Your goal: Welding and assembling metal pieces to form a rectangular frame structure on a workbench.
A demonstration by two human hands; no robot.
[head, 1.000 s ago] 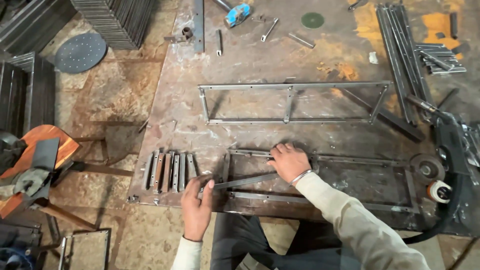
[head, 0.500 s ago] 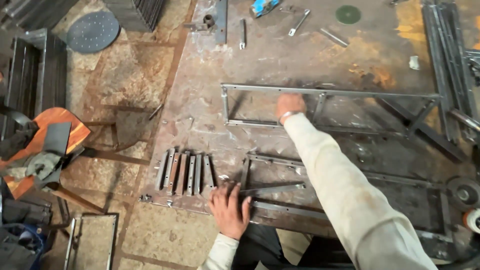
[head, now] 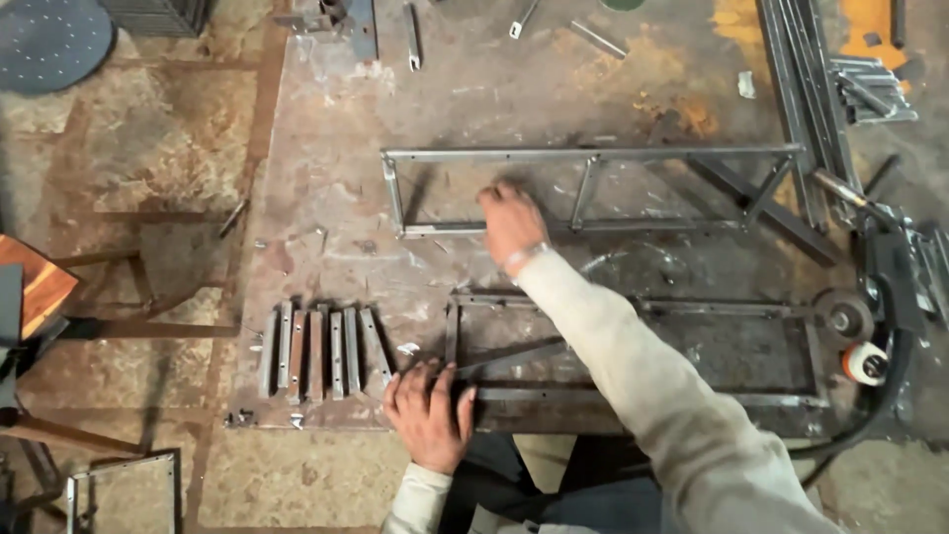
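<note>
Even, diffuse overhead light; no glare on the rusty bench (head: 326,129). Soft, short shadows fall beneath the upper steel frame (head: 593,155) and right sleeve. Slight motion blur softens the right hand (head: 511,222); corners darken mildly, and detail is moderately compressed throughout.

Far steel frame (head: 593,188): long welded ladder w/ cross-bars, flat mid-bench. Near frame (head: 633,351): rectangular, flat along bench's front edge, loose diagonal bar (head: 514,356) across its left end.
</note>
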